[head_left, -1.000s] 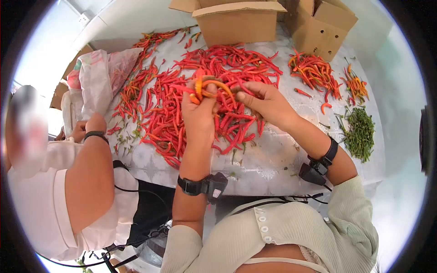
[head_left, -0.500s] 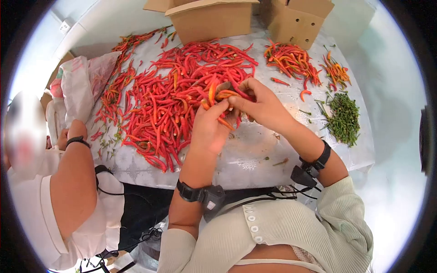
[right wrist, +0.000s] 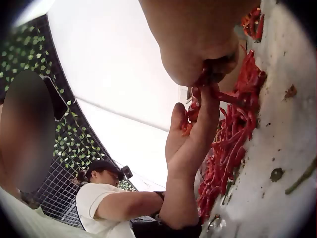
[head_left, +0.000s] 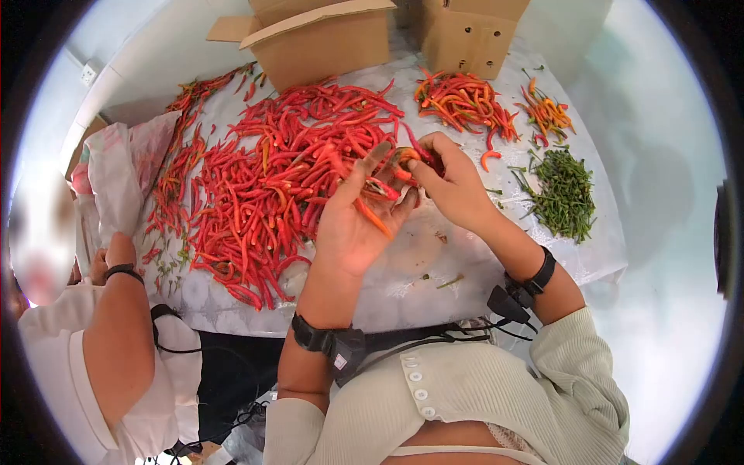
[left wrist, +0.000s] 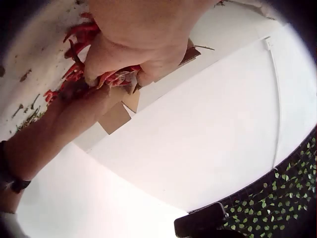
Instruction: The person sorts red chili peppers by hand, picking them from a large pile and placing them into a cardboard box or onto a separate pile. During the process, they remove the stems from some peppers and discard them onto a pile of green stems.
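Chillies loose across the left hand: lies palm up above the table near its front edge, fingers spread and barely curled, cradling rather than clamping. Right hand just beside, thumb and fingertips pinched round a single chilli at the left fingertips. Behind both, the big red heap; green stems piled to the right, cardboard boxes at the far edge.

Red chilli heap: skins glossy, smooth, waxy. Table cover under the heap: pale, patterned, slight sheen. Cardboard boxes behind the heap: matt brown. Plastic bag left of the heap: thin, crinkled, translucent. Green stem pile right of the heap: dull.
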Demonstrator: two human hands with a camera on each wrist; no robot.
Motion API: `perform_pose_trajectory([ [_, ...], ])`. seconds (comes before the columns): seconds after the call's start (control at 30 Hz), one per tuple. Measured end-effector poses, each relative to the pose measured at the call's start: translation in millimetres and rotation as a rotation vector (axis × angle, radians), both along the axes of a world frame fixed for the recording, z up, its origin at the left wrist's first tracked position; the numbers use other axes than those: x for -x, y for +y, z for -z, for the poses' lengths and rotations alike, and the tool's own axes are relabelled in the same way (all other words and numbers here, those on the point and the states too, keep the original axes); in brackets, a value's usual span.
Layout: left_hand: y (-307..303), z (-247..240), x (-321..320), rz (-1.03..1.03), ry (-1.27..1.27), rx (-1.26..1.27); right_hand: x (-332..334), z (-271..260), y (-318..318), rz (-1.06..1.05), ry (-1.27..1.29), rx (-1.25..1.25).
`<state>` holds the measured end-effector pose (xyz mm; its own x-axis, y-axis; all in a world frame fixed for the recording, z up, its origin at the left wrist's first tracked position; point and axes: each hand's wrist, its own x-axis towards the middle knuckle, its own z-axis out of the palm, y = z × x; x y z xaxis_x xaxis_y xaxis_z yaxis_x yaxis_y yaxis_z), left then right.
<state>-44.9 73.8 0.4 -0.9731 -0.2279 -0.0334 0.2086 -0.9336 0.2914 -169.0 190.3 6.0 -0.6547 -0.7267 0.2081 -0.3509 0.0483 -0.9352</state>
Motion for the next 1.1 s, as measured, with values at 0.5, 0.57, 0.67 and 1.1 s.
perform_pose_trajectory([
  [0.5, 22.0, 19.5, 28.2, 0.131, -0.071, 0.207, 20.0, 8.5, 34.8, -0.291, 0.279, -0.104],
  [0.57, 35.3, 13.9, 34.4, 0.094, -0.166, 0.301, 13.9, 8.0, 39.7, -0.266, 0.209, -0.116],
  [0.67, 42.2, 15.6, 36.3, 0.081, -0.226, 0.31, 19.9, 11.8, 44.4, -0.252, 0.151, -0.1],
  [1.1, 52.0, 25.7, 40.2, 0.094, -0.268, 0.237, 10.6, 18.1, 49.1, -0.291, 0.096, -0.177],
])
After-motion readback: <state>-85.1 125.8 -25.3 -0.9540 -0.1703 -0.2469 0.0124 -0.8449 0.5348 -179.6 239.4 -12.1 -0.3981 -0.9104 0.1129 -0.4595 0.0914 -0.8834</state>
